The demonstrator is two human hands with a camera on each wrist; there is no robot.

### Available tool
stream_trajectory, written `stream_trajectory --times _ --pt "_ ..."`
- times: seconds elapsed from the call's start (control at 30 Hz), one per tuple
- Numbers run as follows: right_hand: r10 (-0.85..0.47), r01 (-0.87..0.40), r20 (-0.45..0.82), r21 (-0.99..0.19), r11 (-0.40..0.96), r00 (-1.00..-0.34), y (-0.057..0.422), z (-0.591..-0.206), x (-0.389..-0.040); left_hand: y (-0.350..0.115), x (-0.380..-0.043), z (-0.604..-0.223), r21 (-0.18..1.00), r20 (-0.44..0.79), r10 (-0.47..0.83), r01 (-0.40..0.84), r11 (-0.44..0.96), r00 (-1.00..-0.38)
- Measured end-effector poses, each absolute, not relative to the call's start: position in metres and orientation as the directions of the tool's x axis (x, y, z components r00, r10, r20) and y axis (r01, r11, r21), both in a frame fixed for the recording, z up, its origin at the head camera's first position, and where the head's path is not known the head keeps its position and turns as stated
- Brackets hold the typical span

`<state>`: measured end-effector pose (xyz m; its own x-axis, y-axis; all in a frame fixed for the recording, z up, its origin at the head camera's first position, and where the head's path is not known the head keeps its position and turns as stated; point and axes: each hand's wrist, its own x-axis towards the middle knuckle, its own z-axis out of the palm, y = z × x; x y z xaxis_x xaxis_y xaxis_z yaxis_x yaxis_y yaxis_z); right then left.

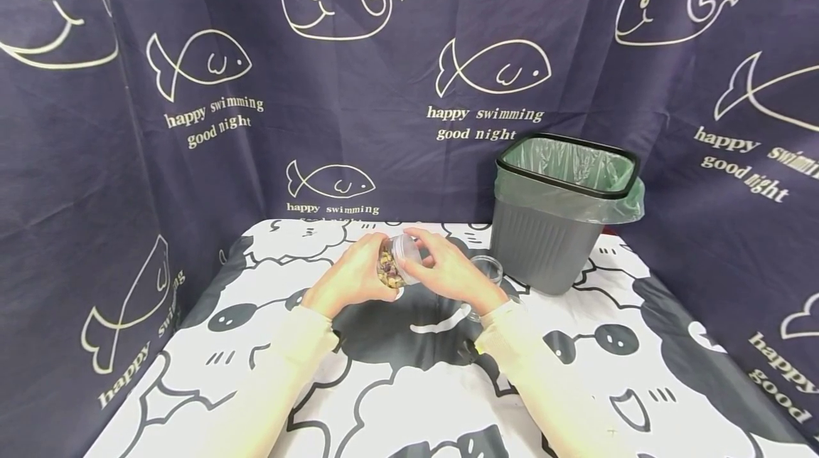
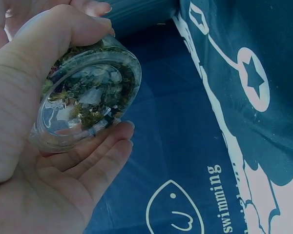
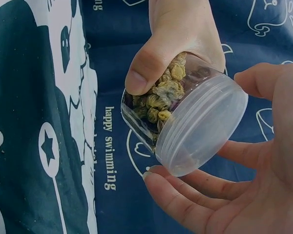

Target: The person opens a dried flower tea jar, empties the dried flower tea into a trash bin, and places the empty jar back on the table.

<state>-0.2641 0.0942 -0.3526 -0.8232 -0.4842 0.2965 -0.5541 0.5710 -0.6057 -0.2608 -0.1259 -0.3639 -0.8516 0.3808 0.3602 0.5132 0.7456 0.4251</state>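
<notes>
A clear plastic jar [image 1: 387, 267] of dried yellow and dark flower buds is held tilted on its side above the table. My left hand [image 1: 358, 272] grips its body, thumb on one side and fingers on the other. In the left wrist view the jar's round base [image 2: 83, 100] faces the camera. A frosted screw lid [image 3: 202, 129] is on the jar's mouth. My right hand [image 1: 450, 272] holds this lid by its edge, fingertips [image 3: 158, 183] at the lower rim and another digit at the upper rim, the palm facing the lid's top.
A grey bin [image 1: 544, 241] with a black rim and green liner stands at the back right. An empty clear container [image 1: 488, 267] stands by my right wrist, partly hidden. The table has a black-and-white cartoon cloth [image 1: 409, 401]; dark printed curtains [image 1: 397, 124] enclose it.
</notes>
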Motion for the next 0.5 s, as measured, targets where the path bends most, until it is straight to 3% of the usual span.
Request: stream_trajectory --times 0.5 --pt "-0.527 -0.596 0.325 -0.625 0.504 -0.785 0.0949 -0.3532 -0.2639 -0.1269 -0.2627 -0.3643 0.415 0.354 0.387 0.514 0.750 -0.851"
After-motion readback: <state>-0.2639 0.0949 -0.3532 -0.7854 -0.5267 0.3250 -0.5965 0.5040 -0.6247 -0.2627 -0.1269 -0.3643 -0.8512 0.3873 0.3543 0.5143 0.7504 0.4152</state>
